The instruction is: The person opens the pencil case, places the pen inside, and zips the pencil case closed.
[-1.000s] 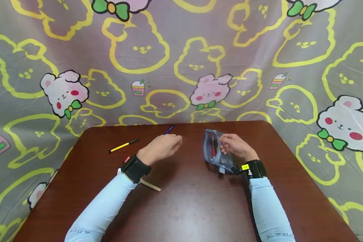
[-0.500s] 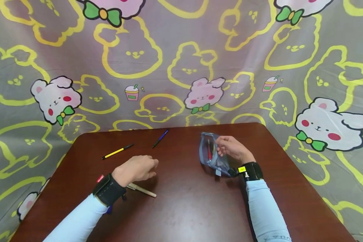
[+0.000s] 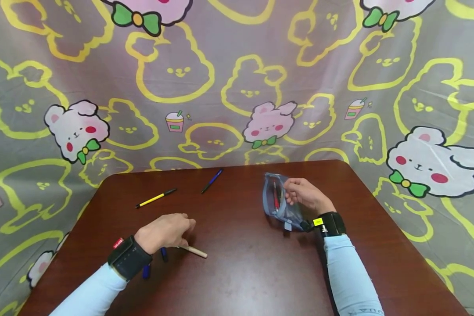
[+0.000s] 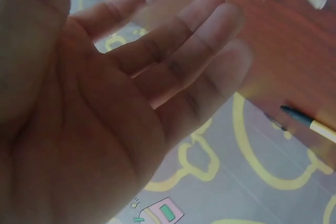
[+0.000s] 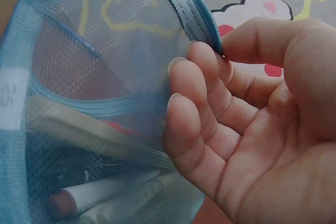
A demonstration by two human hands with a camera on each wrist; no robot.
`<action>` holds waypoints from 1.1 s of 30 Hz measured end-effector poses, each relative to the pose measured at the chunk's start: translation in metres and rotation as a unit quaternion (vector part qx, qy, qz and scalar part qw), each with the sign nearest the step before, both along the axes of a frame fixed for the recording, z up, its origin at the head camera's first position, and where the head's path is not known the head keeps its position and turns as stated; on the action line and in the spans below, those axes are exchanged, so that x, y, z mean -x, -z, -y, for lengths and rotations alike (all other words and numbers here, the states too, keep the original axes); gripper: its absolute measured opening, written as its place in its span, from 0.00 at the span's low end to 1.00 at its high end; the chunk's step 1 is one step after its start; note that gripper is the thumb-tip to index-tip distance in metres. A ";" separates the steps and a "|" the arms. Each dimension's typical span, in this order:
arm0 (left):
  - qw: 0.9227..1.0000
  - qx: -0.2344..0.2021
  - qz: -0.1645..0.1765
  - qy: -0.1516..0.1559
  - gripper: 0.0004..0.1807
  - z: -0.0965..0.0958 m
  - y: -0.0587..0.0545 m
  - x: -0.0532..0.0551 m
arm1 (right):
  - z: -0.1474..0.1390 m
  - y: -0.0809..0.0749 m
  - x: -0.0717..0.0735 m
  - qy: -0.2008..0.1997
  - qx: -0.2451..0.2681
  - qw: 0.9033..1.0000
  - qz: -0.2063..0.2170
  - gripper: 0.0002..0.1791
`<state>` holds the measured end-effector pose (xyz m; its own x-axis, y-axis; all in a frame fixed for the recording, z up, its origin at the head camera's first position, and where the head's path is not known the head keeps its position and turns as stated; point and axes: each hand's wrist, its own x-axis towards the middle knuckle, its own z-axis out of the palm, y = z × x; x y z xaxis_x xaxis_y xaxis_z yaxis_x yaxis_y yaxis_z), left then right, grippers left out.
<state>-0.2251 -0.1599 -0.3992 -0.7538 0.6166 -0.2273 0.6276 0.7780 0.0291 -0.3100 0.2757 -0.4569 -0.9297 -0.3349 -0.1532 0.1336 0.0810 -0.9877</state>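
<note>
My right hand (image 3: 306, 193) pinches the zipped rim of a blue mesh pencil case (image 5: 105, 107) between thumb and fingers, in the head and right wrist views. The case's mouth gapes; a red pen (image 3: 276, 197) and several other pens show inside through the mesh. My left hand (image 3: 166, 232) is low over the left of the table, fingers extended and slightly bent, by a beige pen (image 3: 195, 251). Part of that pen is hidden behind the hand. In the left wrist view the palm of the left hand (image 4: 121, 87) holds nothing.
A yellow pen (image 3: 154, 199) with black ends lies at the left of the brown table (image 3: 253, 272). Farther back is a blue pen (image 3: 212, 181). Blue pen parts (image 3: 163, 254) show beside the left wrist. A patterned cloth (image 3: 205, 92) hangs behind the table.
My left hand has moved left and nearer to me, down to the beige pen, uncovering the blue pen at the back. The right hand keeps its pinch on the pencil case.
</note>
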 end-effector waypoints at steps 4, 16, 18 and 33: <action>1.000 0.011 0.012 -0.004 0.15 -0.001 0.009 -0.002 | 0.000 0.002 -0.002 0.000 0.001 1.000 0.009 0.12; 1.000 -0.003 0.006 -0.008 0.13 0.002 0.027 -0.001 | -0.002 0.004 0.001 -0.004 0.000 1.000 -0.006 0.09; 1.000 -0.004 -0.002 -0.004 0.12 0.002 0.030 0.000 | -0.002 0.004 0.002 0.000 -0.001 1.000 -0.005 0.09; 1.000 0.005 0.000 -0.016 0.09 0.000 0.026 0.009 | -0.001 0.003 0.003 -0.004 -0.006 1.000 -0.004 0.09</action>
